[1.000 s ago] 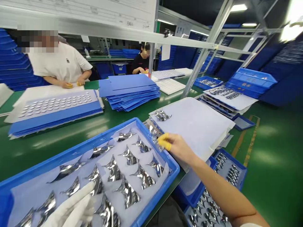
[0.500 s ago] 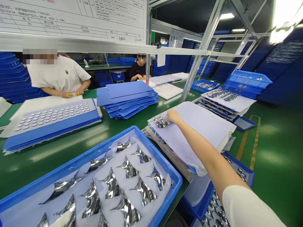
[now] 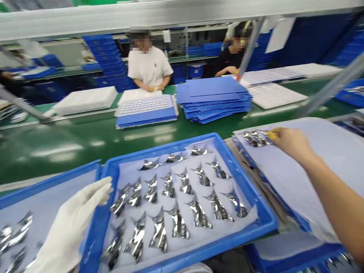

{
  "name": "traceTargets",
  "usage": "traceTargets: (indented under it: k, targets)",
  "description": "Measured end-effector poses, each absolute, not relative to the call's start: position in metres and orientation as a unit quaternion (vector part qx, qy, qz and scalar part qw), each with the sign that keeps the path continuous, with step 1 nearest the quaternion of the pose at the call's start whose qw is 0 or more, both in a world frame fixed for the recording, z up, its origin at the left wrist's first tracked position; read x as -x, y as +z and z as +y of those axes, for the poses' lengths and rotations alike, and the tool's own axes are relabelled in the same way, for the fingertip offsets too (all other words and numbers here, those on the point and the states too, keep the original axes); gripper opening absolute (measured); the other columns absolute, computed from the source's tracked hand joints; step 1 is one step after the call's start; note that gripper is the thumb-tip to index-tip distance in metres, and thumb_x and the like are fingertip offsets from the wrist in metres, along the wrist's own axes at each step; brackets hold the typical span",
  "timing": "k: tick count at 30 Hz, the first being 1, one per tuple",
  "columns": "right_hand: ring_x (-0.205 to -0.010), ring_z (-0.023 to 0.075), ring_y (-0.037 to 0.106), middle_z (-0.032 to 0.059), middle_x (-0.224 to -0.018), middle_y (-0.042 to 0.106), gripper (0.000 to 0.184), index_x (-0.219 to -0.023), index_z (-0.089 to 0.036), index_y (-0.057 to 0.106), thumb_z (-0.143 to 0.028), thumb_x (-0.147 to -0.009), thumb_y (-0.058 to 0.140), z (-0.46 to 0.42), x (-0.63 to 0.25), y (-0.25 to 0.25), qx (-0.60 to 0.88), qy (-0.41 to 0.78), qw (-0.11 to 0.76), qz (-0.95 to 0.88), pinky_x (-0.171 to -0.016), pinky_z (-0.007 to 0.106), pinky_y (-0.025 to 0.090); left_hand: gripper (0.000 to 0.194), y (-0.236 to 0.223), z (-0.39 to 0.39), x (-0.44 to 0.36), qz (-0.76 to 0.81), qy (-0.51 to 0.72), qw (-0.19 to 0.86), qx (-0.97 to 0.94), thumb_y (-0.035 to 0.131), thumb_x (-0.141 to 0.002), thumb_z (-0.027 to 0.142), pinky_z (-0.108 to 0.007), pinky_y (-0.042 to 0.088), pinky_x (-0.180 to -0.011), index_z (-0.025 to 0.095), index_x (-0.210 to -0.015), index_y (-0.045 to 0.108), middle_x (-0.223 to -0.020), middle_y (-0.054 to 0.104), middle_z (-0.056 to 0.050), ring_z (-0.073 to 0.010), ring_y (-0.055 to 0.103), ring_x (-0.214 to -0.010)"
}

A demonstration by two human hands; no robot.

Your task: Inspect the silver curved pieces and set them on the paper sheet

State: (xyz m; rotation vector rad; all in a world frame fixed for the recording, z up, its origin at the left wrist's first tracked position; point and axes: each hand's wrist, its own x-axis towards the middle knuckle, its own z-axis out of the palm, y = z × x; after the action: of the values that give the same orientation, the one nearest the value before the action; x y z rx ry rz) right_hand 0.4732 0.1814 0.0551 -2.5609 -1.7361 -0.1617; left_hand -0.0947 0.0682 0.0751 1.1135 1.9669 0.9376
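Observation:
My right hand [image 3: 292, 144], with yellow finger covers on the fingertips, is closed at the end of a short row of shiny chrome parts [image 3: 254, 138] on the paper-covered stack [image 3: 321, 167]. Its fingertips pinch the nearest curved, pointed chrome part, mostly hidden by them. In a white glove, my left hand [image 3: 71, 223] has its fingers stretched out and holds nothing I can see. It hovers by the left rim of a blue tray [image 3: 241, 174]. Rows of similar chrome parts [image 3: 184, 182] lie in that tray on a white liner.
Another blue tray [image 3: 57, 182] with chrome parts stands at the left. Across the green table [image 3: 136, 140] lie a stack of blue sheets [image 3: 213, 94] and a sheet of small round pieces [image 3: 145, 106]. Two co-workers sit opposite. A metal rail [image 3: 170, 17] crosses overhead.
The view has turned left and shows more of the trays. My gloved left hand has come into plain view at the left. My right hand stays by the chrome row on the stack.

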Motion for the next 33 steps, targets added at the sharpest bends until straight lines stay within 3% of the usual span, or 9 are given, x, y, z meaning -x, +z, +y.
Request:
traceTargets:
  k: [3, 6, 9, 12, 16, 19, 24, 29, 33]
  targets:
    - [-0.065, 0.0312, 0.068, 0.0131, -0.069, 0.070, 0.018, -0.089, -0.013, 0.071, -0.026, -0.090, 0.060, 0.174, -0.484, 0.045, 0.805, -0.072, 0.042, -0.587, -0.062, 0.041, 0.049, 0.049, 0.053, 0.092, 0.125, 0.777, 0.181, 0.229, -0.557, 0.048, -0.092, 0.054, -0.038, 0.044, -0.104, 0.023, -0.129, 0.059, -0.130, 0.066, -0.002, -0.0261, 0.061, -0.117]
    - [-0.049, 0.0292, 0.062, 0.0099, -0.059, 0.065, 0.034, -0.083, -0.023, 0.068, -0.045, -0.096, 0.045, 0.161, -0.474, 0.033, 0.721, -0.133, 0.118, -0.670, -0.052, 0.041, 0.049, 0.031, 0.015, 0.120, 0.137, 0.769, 0.103, 0.218, -0.592, 0.055, -0.090, 0.032, -0.034, 0.041, -0.105, 0.017, -0.114, 0.068, -0.120, 0.071, -0.009, -0.0246, 0.063, -0.116]
    - [-0.057, 0.0300, 0.068, 0.0127, -0.077, 0.073, 0.048, -0.097, -0.023, 0.068, -0.056, -0.097, 0.033, 0.136, -0.432, 0.025, 0.619, -0.097, 0.194, -0.755, -0.055, 0.043, 0.053, 0.022, -0.019, 0.136, 0.133, 0.770, 0.050, 0.195, -0.606, 0.066, -0.086, 0.030, -0.045, 0.045, -0.100, 0.014, -0.102, 0.069, -0.109, 0.072, -0.011, -0.0261, 0.066, -0.107]
    - [-0.080, 0.0300, 0.073, 0.0116, -0.101, 0.076, 0.034, -0.109, -0.022, 0.068, -0.044, -0.097, 0.045, 0.106, -0.377, 0.019, 0.563, -0.004, 0.220, -0.796, -0.075, 0.044, 0.057, 0.019, -0.027, 0.135, 0.129, 0.766, 0.048, 0.170, -0.618, 0.066, -0.087, 0.031, -0.048, 0.045, -0.098, 0.014, -0.092, 0.068, -0.103, 0.071, -0.010, -0.0250, 0.065, -0.103]
    - [-0.090, 0.0259, 0.071, 0.0084, -0.098, 0.076, 0.026, -0.108, -0.020, 0.071, -0.032, -0.095, 0.052, 0.072, -0.313, 0.008, 0.519, 0.099, 0.301, -0.794, -0.083, 0.041, 0.057, 0.016, 0.008, 0.114, 0.131, 0.768, 0.123, 0.135, -0.614, 0.060, -0.086, 0.027, -0.047, 0.044, -0.098, 0.014, -0.090, 0.068, -0.101, 0.071, -0.016, -0.0325, 0.064, -0.104]
    - [-0.089, 0.0206, 0.071, 0.0075, -0.097, 0.076, 0.021, -0.105, -0.019, 0.072, -0.025, -0.094, 0.056, 0.054, -0.263, 0.002, 0.487, 0.227, 0.359, -0.764, -0.084, 0.034, 0.056, 0.027, 0.039, 0.086, 0.118, 0.748, 0.218, 0.141, -0.611, 0.054, -0.091, 0.038, -0.037, 0.048, -0.095, 0.019, -0.107, 0.065, -0.113, 0.070, -0.009, -0.0268, 0.065, -0.105]
    - [-0.089, 0.0184, 0.066, 0.0068, -0.098, 0.073, 0.025, -0.107, -0.020, 0.070, -0.034, -0.097, 0.052, 0.033, -0.181, 0.005, 0.398, 0.522, 0.399, -0.640, -0.083, 0.032, 0.052, 0.018, 0.040, 0.042, 0.061, 0.552, 0.518, 0.458, -0.466, 0.074, -0.080, 0.033, -0.023, 0.054, -0.066, 0.022, -0.095, 0.074, -0.097, 0.074, -0.003, -0.0137, 0.065, -0.069]
    - [-0.064, 0.0100, 0.049, -0.0024, -0.066, 0.054, 0.031, -0.073, -0.018, 0.066, -0.044, -0.090, 0.063, 0.022, -0.150, 0.007, 0.289, 0.748, 0.397, -0.447, -0.068, 0.024, 0.043, 0.021, 0.008, 0.026, 0.016, 0.458, 0.612, 0.546, -0.343, 0.081, -0.073, 0.032, -0.023, 0.056, -0.080, 0.022, -0.090, 0.075, -0.090, 0.074, -0.001, -0.0151, 0.068, -0.082]
    - [-0.062, 0.0075, 0.046, -0.0037, -0.069, 0.055, 0.024, -0.077, -0.017, 0.069, -0.040, -0.078, 0.077, 0.017, -0.157, 0.003, 0.300, 0.789, 0.408, -0.348, -0.065, 0.022, 0.041, 0.024, -0.006, 0.019, 0.010, 0.473, 0.600, 0.561, -0.318, 0.075, -0.079, 0.038, -0.032, 0.057, -0.088, 0.025, -0.099, 0.076, -0.103, 0.075, -0.004, -0.0219, 0.071, -0.096]
